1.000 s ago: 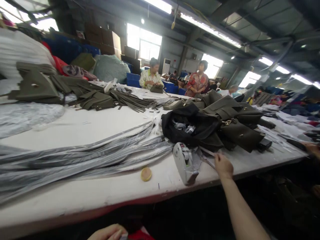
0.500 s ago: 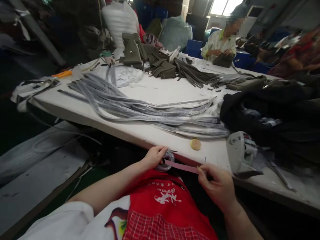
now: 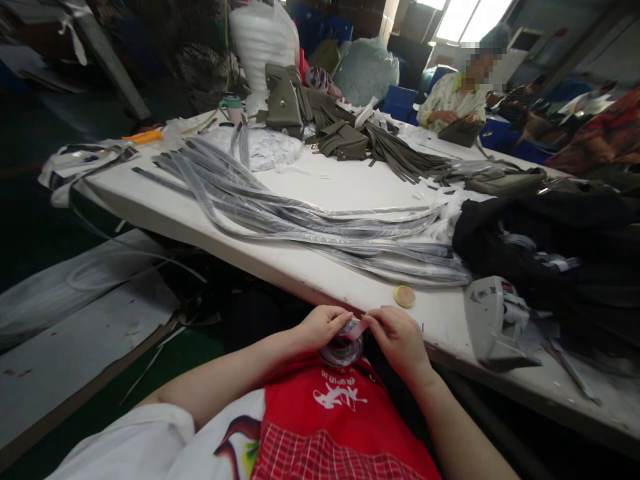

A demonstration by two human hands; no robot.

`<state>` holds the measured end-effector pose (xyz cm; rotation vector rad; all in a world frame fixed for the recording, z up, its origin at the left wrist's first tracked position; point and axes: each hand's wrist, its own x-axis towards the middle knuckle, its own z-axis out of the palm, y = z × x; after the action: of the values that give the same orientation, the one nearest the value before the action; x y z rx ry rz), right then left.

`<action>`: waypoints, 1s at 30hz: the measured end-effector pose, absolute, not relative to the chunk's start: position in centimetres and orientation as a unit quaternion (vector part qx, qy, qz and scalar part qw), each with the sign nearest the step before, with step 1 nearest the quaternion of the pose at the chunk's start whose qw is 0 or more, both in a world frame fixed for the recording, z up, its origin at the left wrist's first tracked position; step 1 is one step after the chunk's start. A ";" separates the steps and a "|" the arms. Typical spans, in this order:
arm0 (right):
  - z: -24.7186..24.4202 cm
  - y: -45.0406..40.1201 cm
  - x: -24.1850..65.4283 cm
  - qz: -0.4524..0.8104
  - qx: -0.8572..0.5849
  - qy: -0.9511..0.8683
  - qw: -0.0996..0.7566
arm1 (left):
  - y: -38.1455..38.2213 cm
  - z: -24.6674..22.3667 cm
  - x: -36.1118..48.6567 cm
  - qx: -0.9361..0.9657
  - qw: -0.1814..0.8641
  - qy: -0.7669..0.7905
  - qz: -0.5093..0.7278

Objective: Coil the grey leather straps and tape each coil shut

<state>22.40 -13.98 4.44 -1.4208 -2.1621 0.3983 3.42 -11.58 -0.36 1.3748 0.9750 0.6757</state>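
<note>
In front of the red apron, my left hand is closed on a small coil, apparently a rolled strap in clear plastic. My right hand pinches one end of a short, see-through pinkish strip of tape. The tape's other part lies against the top of the coil, by my left fingertips. Both hands are close together, just off the table's front edge. Long dark straps in clear plastic sleeves lie across the white table beyond them.
A white tape dispenser stands at the table's right, beside scissors-like metal blades. Near the edge sits a yellow round roll. Black cloth is heaped to the right. Olive bags stand farther back; a co-worker sits across.
My right hand has come in toward my left, bringing the tape from stretched out sideways to against the coil. The camera view has shifted slightly.
</note>
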 end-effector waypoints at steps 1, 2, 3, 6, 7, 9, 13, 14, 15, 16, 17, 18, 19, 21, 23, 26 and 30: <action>4.2 -13.6 22.4 0.168 -0.528 -0.789 0.266 | -11.9 -0.1 3.4 0.600 0.621 0.414 0.288; 3.8 -13.3 22.4 0.194 -0.532 -0.778 0.272 | -12.2 0.1 3.3 0.605 0.622 0.408 0.284; 3.5 -13.1 22.5 0.227 -0.534 -0.766 0.277 | -12.5 0.4 3.3 0.613 0.615 0.406 0.284; 2.4 -12.9 22.4 0.341 -0.556 -0.701 0.287 | -12.9 1.0 3.1 0.642 0.573 0.418 0.290; 2.1 -12.9 22.4 0.389 -0.569 -0.666 0.287 | -13.0 1.2 3.0 0.652 0.558 0.421 0.293; 1.5 -13.0 22.2 0.493 -0.583 -0.582 0.279 | -13.0 1.5 2.9 0.668 0.539 0.417 0.300; 0.4 -13.8 21.3 0.637 -0.534 -0.478 0.286 | -13.3 1.8 2.6 0.693 0.531 0.372 0.317; 0.2 -14.1 21.0 0.644 -0.528 -0.468 0.297 | -13.4 1.8 2.5 0.692 0.532 0.367 0.322; 0.1 -14.3 20.7 0.641 -0.529 -0.463 0.310 | -13.5 1.8 2.5 0.689 0.533 0.367 0.326; 0.1 -14.5 20.5 0.626 -0.535 -0.466 0.323 | -13.6 1.8 2.5 0.687 0.529 0.373 0.330; 0.1 -14.7 20.4 0.600 -0.544 -0.481 0.336 | -13.7 1.7 2.5 0.685 0.523 0.383 0.331; 0.2 -14.8 20.3 0.561 -0.555 -0.506 0.349 | -13.8 1.6 2.5 0.683 0.516 0.397 0.331; 0.3 -14.9 20.3 0.514 -0.564 -0.538 0.359 | -13.8 1.6 2.5 0.678 0.512 0.411 0.329; 0.7 -14.9 20.3 0.415 -0.578 -0.598 0.371 | -13.8 1.4 2.7 0.651 0.536 0.432 0.318; 1.1 -14.8 20.4 0.359 -0.584 -0.629 0.367 | -13.7 1.2 3.0 0.603 0.595 0.440 0.297; 1.8 -14.6 20.8 0.422 -0.576 -0.618 0.328 | -13.6 1.1 3.1 0.580 0.626 0.446 0.271; 2.6 -14.4 21.7 0.529 -0.519 -0.612 0.276 | -13.4 1.0 3.0 0.621 0.565 0.470 0.272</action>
<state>21.73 -14.41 2.60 -1.3947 -1.6451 1.4217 3.03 -13.35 1.05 1.4609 1.1055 0.6401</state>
